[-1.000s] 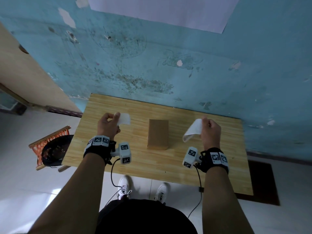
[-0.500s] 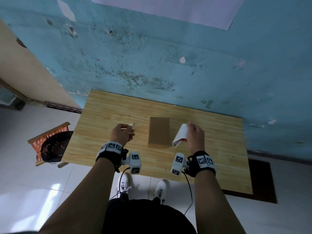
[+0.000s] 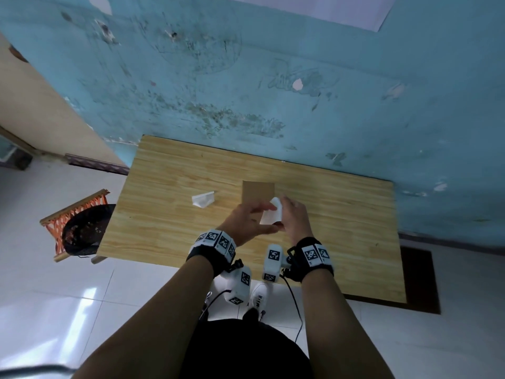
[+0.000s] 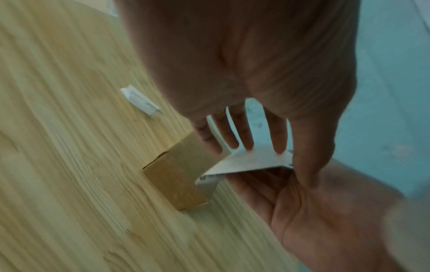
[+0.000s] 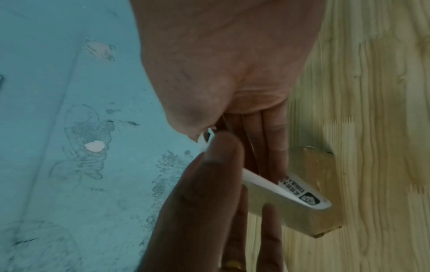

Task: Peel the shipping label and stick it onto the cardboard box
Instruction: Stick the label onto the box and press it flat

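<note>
A brown cardboard box (image 3: 258,191) stands in the middle of the wooden table (image 3: 341,214). Just above its near end, both hands hold the white shipping label (image 3: 270,216). My right hand (image 3: 287,212) pinches it, thumb in front and straight fingers behind. My left hand (image 3: 261,218) pinches the label's other edge between its thumb and fingertips (image 4: 249,145). The label (image 5: 302,195) hangs bent, its printed end low over the box (image 5: 314,174). A folded white backing sheet (image 3: 203,200) lies on the table left of the box (image 4: 177,176).
The table's far edge stands against a worn blue wall (image 3: 300,91). On the floor to the left sits an orange-framed stool with a dark bowl (image 3: 82,228). A dark mat (image 3: 420,280) lies on the floor at the right.
My left hand has let go of the backing sheet, which now lies on the table, and moved right to take the label. My right hand brought the label left, over the box.
</note>
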A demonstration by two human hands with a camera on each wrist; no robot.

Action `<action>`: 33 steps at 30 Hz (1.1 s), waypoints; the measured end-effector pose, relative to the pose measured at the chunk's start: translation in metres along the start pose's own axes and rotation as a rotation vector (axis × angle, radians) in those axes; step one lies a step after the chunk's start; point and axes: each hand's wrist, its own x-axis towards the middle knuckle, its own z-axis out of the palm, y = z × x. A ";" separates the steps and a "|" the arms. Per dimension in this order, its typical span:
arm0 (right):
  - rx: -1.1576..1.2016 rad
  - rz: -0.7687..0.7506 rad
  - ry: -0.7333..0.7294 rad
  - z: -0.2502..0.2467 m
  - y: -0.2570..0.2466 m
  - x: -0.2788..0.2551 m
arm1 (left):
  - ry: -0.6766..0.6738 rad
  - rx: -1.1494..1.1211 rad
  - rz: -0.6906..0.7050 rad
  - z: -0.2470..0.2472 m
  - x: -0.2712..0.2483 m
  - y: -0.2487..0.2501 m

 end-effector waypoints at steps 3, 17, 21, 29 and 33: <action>-0.038 0.012 0.031 0.003 0.001 0.002 | 0.049 0.134 0.072 0.009 0.002 -0.004; 0.199 0.265 -0.068 0.006 0.004 0.006 | 0.110 0.152 0.205 0.014 0.014 -0.014; 0.233 0.242 -0.080 0.004 0.006 0.010 | 0.157 0.142 0.110 0.009 0.016 -0.014; 0.262 0.062 -0.240 0.000 0.010 0.014 | 0.360 -0.066 -0.173 -0.007 0.034 -0.025; 0.203 0.001 -0.298 0.004 0.013 0.019 | 0.426 -0.218 -0.294 -0.008 0.045 -0.031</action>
